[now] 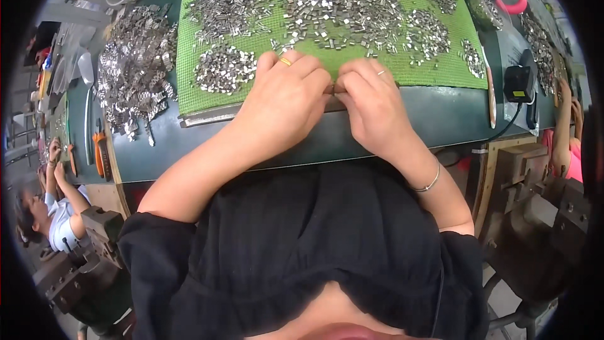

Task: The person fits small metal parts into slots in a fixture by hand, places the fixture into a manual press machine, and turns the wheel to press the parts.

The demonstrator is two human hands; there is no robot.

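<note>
My left hand (286, 91) and my right hand (374, 107) meet at the near edge of a green textured mat (440, 77). Both are closed, thumbs and fingertips pinched together almost tip to tip. Something small and dark shows between the fingertips, too little of it to name. Beyond my hands, small shiny metal pieces lie on the mat in separate piles: a blocky pile (226, 70) left of my left hand, a wide central pile (321, 6), and a smaller pile (428, 36) to the right. A metal strip (211, 115) runs along the mat's near edge, partly behind my left wrist.
Left of the mat is a heap of toothed metal strips (137, 63), with orange-handled pliers (99, 148) nearer me. At right stand a black box (520, 82) with a cable and a clear tub (487, 7). Co-workers' hands (55, 158) show at left and others (566, 104) at right.
</note>
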